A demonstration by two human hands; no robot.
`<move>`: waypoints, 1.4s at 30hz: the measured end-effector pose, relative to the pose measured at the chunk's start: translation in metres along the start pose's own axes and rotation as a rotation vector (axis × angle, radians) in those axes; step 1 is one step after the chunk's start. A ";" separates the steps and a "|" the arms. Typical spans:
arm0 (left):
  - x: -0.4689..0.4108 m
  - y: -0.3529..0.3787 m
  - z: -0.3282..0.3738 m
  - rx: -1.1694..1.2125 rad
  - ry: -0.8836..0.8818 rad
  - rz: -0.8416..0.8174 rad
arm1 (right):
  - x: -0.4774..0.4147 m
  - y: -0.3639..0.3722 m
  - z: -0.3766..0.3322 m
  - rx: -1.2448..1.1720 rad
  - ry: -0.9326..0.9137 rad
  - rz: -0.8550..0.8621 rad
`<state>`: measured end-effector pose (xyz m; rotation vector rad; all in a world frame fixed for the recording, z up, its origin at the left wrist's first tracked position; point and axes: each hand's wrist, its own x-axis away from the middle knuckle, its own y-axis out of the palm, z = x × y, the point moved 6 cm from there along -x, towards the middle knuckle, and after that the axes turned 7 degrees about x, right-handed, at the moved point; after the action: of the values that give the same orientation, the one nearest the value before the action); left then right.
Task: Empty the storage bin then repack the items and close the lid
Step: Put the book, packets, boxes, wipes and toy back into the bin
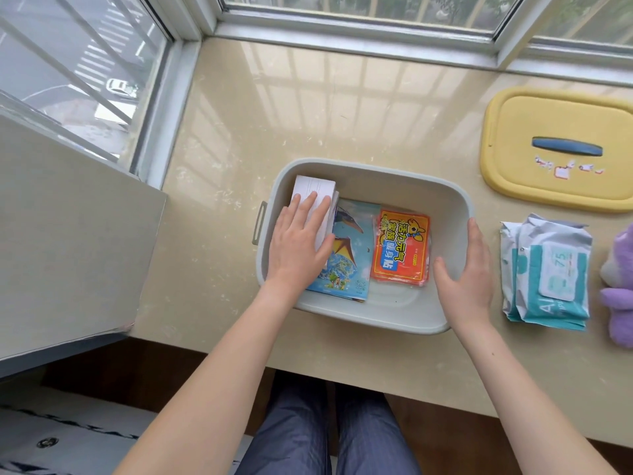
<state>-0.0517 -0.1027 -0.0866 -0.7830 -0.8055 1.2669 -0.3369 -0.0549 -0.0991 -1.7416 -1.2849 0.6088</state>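
A grey storage bin [376, 173] stands open on the beige windowsill. Inside lie a blue dinosaur booklet [349, 255] and an orange-red packet [400, 248] side by side. A white stack of paper [313, 190] leans at the bin's left wall. My left hand [298, 245] lies flat on that white stack, fingers straight. My right hand [469, 272] rests on the bin's right rim, thumb inside, fingers relaxed. The yellow lid [555, 125] with a blue handle lies to the right of the bin.
Two packs of wet wipes [544, 272] lie right of the bin, a purple plush toy [620, 289] beyond them at the frame's edge. A grey cabinet [68, 234] stands at the left. Window frames run along the back and left.
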 end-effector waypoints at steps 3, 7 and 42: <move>0.008 -0.034 0.016 0.043 0.050 0.063 | 0.001 -0.017 -0.016 0.061 -0.048 -0.022; 0.028 -0.088 0.052 0.022 0.154 0.148 | 0.009 -0.069 -0.056 0.022 -0.196 0.042; 0.177 -0.048 0.261 -0.075 0.840 -0.392 | 0.292 -0.245 0.059 0.271 0.180 0.197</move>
<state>-0.2317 0.0812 0.1018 -1.0463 -0.2882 0.4727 -0.4062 0.2607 0.1104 -1.6639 -0.8704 0.6864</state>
